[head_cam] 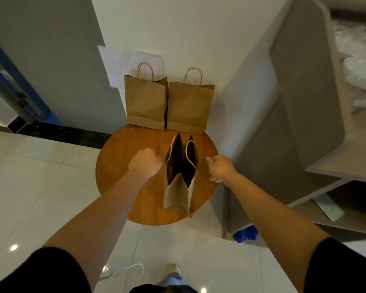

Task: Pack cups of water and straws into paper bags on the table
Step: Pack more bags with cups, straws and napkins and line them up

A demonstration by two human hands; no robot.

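Bkgd only: room bits around the frame

White sheet (123, 64) leans on wall upper centre; grey panel (57, 60) upper left w/ blue-edged frame (19, 81) at far left edge. Black skirting strip (61, 133) below it, mid left. Glossy pale tile floor (40, 187) across lower left. Grey-beige shelf unit (304, 102) on right, clear plastic wrap (357, 53) in its upper-right bay. Blue item (245, 234) on floor at unit's foot, lower right; white cord (125, 271) bottom centre.

Can't see inside the open paper bag (181, 166), it's just dark. Left hand (145, 166) fingers are curled under out of sight (so grip's unclear), and shelf stuff (357, 53) is blurry.
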